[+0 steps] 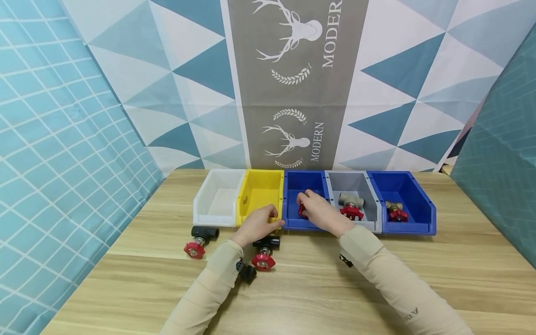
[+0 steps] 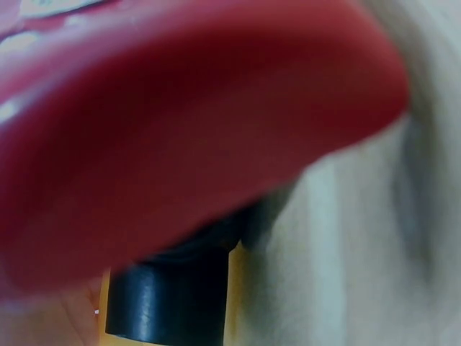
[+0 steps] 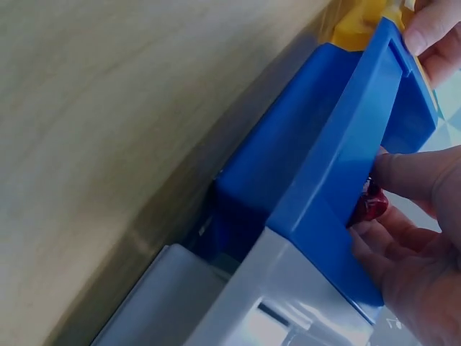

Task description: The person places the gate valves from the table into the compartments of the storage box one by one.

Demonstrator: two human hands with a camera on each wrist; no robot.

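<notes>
My right hand (image 1: pixel 321 211) reaches into the middle blue bin (image 1: pixel 299 224). Its thumb and fingers grip a red handwheel (image 3: pixel 371 202), largely hidden behind the hand and bin wall. My left hand (image 1: pixel 257 226) is at the front corner where the yellow bin (image 1: pixel 260 199) meets that blue bin. Its thumb lies on the blue bin's corner, with curled fingers over the edge. Beneath the left wrist lies a black valve with a red handwheel (image 1: pixel 264 261), whose wheel fills much of the left wrist view. A similar black valve (image 1: pixel 205 232) lies farther left.
A white bin (image 1: pixel 215 221) stands at the row's left end. The grey bin (image 1: pixel 377 223) contains a valve with a red handwheel (image 1: pixel 351 212). A brass valve (image 1: pixel 394 206) with a red wheel lies in the right-hand blue bin (image 1: pixel 418 228). Patterned cloth (image 1: pixel 201 93) hangs behind the wooden table (image 1: pixel 318 293).
</notes>
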